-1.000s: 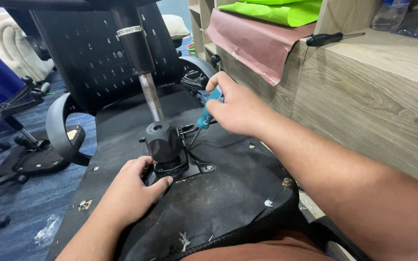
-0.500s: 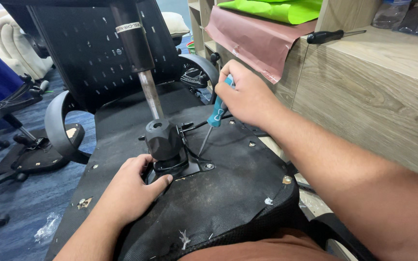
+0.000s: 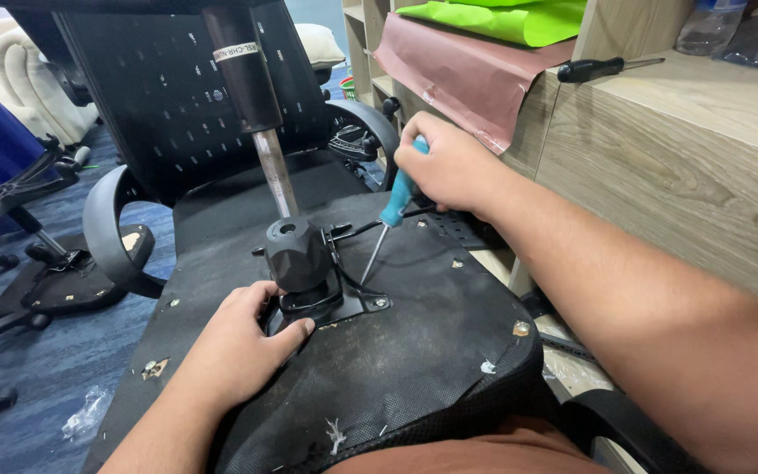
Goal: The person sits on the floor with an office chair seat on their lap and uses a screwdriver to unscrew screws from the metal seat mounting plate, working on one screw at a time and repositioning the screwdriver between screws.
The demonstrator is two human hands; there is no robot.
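An office chair lies upside down, its black seat underside [image 3: 414, 351] facing me. A black metal mechanism plate [image 3: 326, 298] with a knob-like housing [image 3: 296, 253] and a gas-lift cylinder [image 3: 256, 114] sits at its centre. My left hand [image 3: 239, 347] presses on the near left edge of that plate. My right hand [image 3: 449, 167] grips a blue-handled screwdriver [image 3: 396, 200], its metal tip slanting down toward the right side of the plate, near a screw [image 3: 382, 303].
A wooden cabinet [image 3: 677, 167] stands at the right with a black-handled screwdriver [image 3: 603, 68] on top, beside pink and green sheets. The chair's mesh backrest [image 3: 160, 96] and armrest [image 3: 111, 228] lie behind. Another chair base [image 3: 37, 272] rests on the blue carpet at left.
My right hand has risen and turned the screwdriver more upright, bringing its tip down to the right side of the plate. The left hand has stayed on the plate.
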